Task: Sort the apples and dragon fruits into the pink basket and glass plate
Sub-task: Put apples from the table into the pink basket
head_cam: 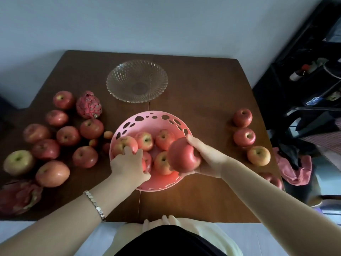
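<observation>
The pink basket (pixel 147 115) sits at the table's middle with several red apples (pixel 163 139) inside. My left hand (pixel 129 163) reaches over its left rim and is closed around an apple (pixel 148 161) lying in the basket. Gripped in my right hand (pixel 206 157), a large red apple (pixel 181 154) hangs just above the basket's right side. Behind the basket stands the glass plate (pixel 136 80) with nothing in it. One dragon fruit (pixel 89 105) lies at the left, another (pixel 18 196) at the front left corner.
Several apples (pixel 68 135) crowd the table's left side, with a few small fruits (pixel 108 134) beside the basket. Three apples (pixel 244 136) line the right edge, and another (pixel 273 179) lies nearer. Dark clutter and a pink cloth (pixel 295 169) sit beyond the right edge.
</observation>
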